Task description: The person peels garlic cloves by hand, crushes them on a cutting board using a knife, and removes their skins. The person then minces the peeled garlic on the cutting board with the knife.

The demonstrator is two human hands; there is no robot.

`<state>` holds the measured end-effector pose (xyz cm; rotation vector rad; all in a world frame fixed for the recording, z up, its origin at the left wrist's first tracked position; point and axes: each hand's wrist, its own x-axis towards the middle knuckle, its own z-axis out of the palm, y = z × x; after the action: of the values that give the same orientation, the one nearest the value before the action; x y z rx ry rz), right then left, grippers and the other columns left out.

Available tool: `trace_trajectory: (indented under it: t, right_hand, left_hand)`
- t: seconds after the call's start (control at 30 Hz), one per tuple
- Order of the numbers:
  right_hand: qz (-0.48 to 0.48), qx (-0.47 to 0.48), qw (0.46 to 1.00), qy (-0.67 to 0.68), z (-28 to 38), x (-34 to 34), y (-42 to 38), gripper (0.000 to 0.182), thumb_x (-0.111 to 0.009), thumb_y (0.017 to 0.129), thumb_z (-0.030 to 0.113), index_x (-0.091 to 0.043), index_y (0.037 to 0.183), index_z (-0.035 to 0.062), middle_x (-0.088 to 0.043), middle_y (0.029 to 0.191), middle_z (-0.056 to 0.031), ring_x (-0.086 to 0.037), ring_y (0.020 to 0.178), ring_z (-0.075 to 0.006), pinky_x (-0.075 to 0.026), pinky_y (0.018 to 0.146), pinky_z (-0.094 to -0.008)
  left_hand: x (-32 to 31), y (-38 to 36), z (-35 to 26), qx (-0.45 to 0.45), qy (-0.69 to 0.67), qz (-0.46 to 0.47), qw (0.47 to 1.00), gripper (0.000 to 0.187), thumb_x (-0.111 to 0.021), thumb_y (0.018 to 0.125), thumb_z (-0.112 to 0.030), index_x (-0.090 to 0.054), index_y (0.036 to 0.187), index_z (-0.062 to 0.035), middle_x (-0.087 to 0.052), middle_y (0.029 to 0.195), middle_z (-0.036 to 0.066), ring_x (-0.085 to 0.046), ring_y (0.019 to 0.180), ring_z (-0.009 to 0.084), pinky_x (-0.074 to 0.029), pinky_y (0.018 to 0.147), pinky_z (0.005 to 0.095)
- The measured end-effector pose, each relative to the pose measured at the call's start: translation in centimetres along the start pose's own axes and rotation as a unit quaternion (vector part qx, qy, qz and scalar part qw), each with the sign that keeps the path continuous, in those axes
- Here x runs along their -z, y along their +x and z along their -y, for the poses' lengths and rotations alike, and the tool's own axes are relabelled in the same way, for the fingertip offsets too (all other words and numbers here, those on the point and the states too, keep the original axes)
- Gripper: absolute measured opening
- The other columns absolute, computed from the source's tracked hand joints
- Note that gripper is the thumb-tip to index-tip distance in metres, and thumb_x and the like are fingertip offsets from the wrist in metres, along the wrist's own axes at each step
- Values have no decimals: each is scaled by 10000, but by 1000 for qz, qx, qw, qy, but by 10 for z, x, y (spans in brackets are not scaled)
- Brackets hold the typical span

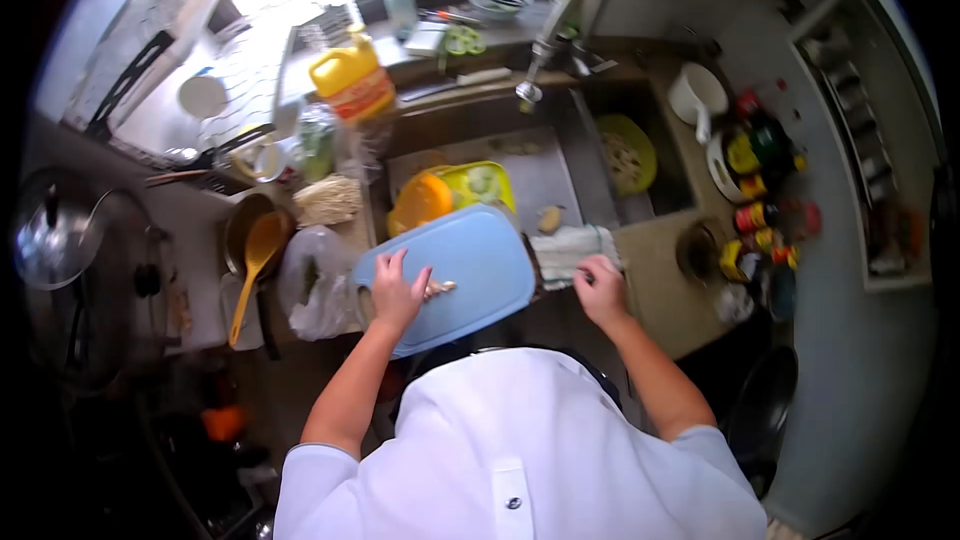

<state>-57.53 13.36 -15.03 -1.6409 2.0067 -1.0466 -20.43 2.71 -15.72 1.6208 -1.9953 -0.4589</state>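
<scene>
A light-blue cutting board (480, 275) lies at the front of the sink, partly over its basin. My left hand (397, 292) is on the board's left part, fingers spread, beside a few small pale pieces (440, 288) that look like garlic cloves. My right hand (600, 290) is to the right of the board, fingers curled together near a white cloth (575, 252) with a dark stripe. What those fingers hold, if anything, I cannot make out. Behind the board, an orange bowl (425, 202) and a yellow-green basket (480, 183) sit in the basin.
The sink (545, 155) has a faucet (532, 85); a green bowl (640, 155) sits in its right basin. A yellow jug (352, 78) stands at the back left. At left are a pan with a wooden ladle (262, 245) and a plastic bag (318, 285). Bottles (752, 218) and a white pot (697, 92) crowd the right.
</scene>
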Motion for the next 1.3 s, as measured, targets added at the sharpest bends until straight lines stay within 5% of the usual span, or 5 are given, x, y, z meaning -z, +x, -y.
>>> trace_trajectory:
  t: [0.33,0.57,0.7,1.1,1.3]
  right_hand:
    - [70,-10,991,113,74,-26,20,132,-651,829,-38,-677,948,11,-652,1010,-145,-664,796,-274,-547,678,-329]
    - [97,-19,993,65,104,-16,-8,116,-721,832,9,-677,939,4,-680,986,-151,-690,880,-327,-567,776,-385]
    - [54,-96,994,27,95,0,-31,103,-729,821,-8,-683,913,3,-687,918,-142,-685,841,-320,-561,747,-381]
    - [-54,87,992,-75,120,-3,41,400,-756,802,40,-626,1180,46,-604,1212,-190,-605,1071,-392,-498,903,-479]
    - [204,-71,976,-38,107,-20,48,761,-698,849,148,-357,1499,-53,-672,1080,-277,-660,1014,-446,-533,845,-509]
  left_hand:
    - [-60,228,3,-68,-50,-16,996,189,-674,930,-246,-721,905,-64,-686,951,136,-674,879,355,-546,761,457]
    - [-176,354,-21,-140,133,85,977,600,-549,906,-42,-412,1489,-24,-469,1512,142,-697,1044,332,-587,877,440]
    - [-209,391,-30,-191,142,62,969,550,-531,893,-36,-467,1438,-28,-575,1313,167,-717,914,354,-603,742,437]
    - [-85,216,-81,-489,141,101,855,517,-587,847,-137,-582,1356,-51,-592,1125,81,-655,806,197,-549,656,337]
    - [-41,59,-130,-467,40,161,869,447,-631,824,-179,-647,1256,-65,-591,1092,71,-624,828,194,-531,680,307]
